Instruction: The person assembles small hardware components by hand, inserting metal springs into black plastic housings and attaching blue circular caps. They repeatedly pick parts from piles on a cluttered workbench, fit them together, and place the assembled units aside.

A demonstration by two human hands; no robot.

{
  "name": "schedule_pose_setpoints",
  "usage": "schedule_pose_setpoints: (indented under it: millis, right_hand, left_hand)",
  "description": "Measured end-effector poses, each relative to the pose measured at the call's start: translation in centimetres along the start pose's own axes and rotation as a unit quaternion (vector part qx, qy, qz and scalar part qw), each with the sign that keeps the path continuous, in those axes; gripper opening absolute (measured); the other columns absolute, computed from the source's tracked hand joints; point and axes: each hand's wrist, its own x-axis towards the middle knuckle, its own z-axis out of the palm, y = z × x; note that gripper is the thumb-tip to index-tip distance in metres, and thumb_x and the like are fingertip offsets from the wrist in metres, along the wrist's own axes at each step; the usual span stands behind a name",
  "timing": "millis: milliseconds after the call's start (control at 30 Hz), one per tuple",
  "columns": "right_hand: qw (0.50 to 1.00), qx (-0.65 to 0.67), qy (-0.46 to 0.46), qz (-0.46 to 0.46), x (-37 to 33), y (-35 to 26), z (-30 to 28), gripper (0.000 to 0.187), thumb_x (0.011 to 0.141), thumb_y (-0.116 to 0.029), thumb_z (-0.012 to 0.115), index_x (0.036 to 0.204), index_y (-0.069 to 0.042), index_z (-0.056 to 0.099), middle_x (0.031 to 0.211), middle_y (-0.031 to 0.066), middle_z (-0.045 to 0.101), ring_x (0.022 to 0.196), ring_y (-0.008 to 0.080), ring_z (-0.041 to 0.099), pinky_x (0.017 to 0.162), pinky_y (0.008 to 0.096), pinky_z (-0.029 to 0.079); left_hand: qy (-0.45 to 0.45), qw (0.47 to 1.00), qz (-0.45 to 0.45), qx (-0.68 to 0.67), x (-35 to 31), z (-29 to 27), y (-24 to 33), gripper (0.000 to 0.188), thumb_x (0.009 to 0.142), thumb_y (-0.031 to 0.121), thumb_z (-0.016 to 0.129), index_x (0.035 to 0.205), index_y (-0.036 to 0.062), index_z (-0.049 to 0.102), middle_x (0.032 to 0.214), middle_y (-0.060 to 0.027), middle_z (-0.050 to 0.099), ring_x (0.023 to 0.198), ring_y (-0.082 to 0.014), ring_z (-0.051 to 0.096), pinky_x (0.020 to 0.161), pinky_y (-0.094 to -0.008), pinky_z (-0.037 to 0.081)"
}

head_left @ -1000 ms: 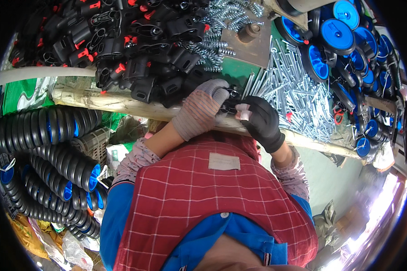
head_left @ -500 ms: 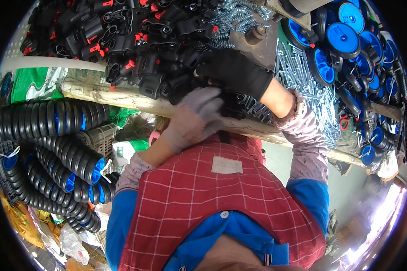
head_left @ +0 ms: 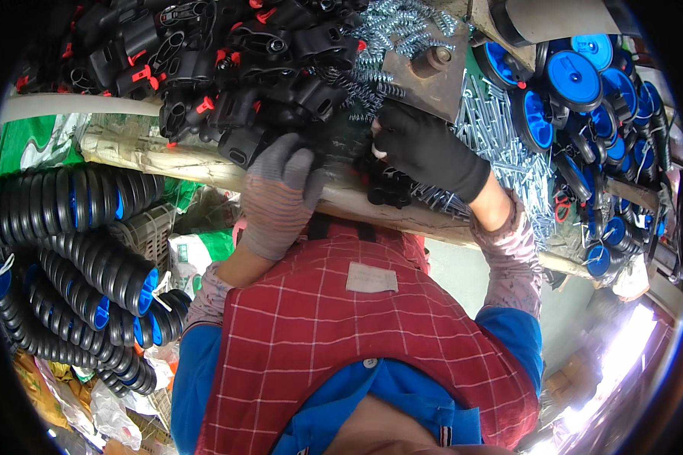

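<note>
My left hand (head_left: 279,199), in a grey striped glove, is at the near edge of the bench. Its bent fingers close over a black plastic housing (head_left: 243,145), partly hidden by the hand, at the front of a heap of similar housings (head_left: 269,72) with red tabs. My right hand (head_left: 429,152) wears a black glove with bare fingertips. Its fingers are curled together just below the metal block; what they may hold is hidden. Close to it lie loose coil springs (head_left: 368,80) and a pile of long steel bolts (head_left: 501,136). Small black parts (head_left: 389,188) sit beneath its wrist.
A metal block with a round peg (head_left: 432,62) stands behind my right hand. Blue-centred black wheels (head_left: 575,78) are heaped at the right. Strung rows of wheels (head_left: 68,201) lie below the bench at left, near a plastic crate (head_left: 146,233). A wooden beam (head_left: 167,159) edges the bench.
My left hand has moved left, away from my right hand, to the front of the housings. My right hand has shifted slightly right and nearer, with its fingers more curled.
</note>
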Motion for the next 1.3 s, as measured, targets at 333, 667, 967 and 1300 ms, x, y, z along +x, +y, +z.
schedule_pose_setpoints:
  millis: [333,667,967,1300]
  right_hand:
    - [0.966,0.206,0.072,0.137,-1.1,0.9,0.9,0.014,0.092,-0.013,0.068,0.104,-0.007,0.071,0.103,0.0105,0.067,0.085,0.03,0.07,0.075,0.0383,0.056]
    - [0.977,-0.131,0.043,0.166,1.2,1.8,0.1,0.025,0.086,-0.017,0.07,0.11,-0.014,0.069,0.108,0.0087,0.067,0.083,0.0299,0.07,0.068,0.04,0.057]
    - [0.99,0.039,-0.006,0.135,-2.4,-2.9,-1.3,0.023,0.083,-0.013,0.073,0.106,-0.01,0.07,0.109,0.0115,0.063,0.088,0.0269,0.07,0.07,0.0348,0.058]
    - [0.98,0.085,0.002,0.181,0.5,2.2,-1.2,0.035,0.082,-0.019,0.075,0.115,-0.01,0.067,0.104,0.0131,0.069,0.102,0.0352,0.069,0.081,0.0447,0.057]
  left_hand:
    - [-0.061,0.993,0.021,-0.094,1.9,2.5,1.3,0.054,0.078,0.027,0.083,0.122,0.0077,0.058,0.115,-0.0195,0.061,0.103,-0.0382,0.061,0.087,-0.0474,0.052]
    - [-0.07,0.985,0.015,-0.156,1.9,3.4,1.0,0.059,0.072,0.028,0.085,0.119,0.0064,0.056,0.116,-0.0189,0.061,0.102,-0.0382,0.062,0.088,-0.047,0.054]
    - [-0.084,0.982,-0.007,-0.17,2.3,3.4,1.2,0.053,0.075,0.023,0.085,0.118,0.0091,0.057,0.113,-0.0189,0.061,0.1,-0.037,0.064,0.085,-0.0437,0.054]
    - [-0.086,0.976,0.004,-0.201,2.2,3.8,0.6,0.055,0.079,0.028,0.081,0.122,0.0061,0.054,0.113,-0.0187,0.062,0.101,-0.0379,0.064,0.086,-0.0447,0.054]
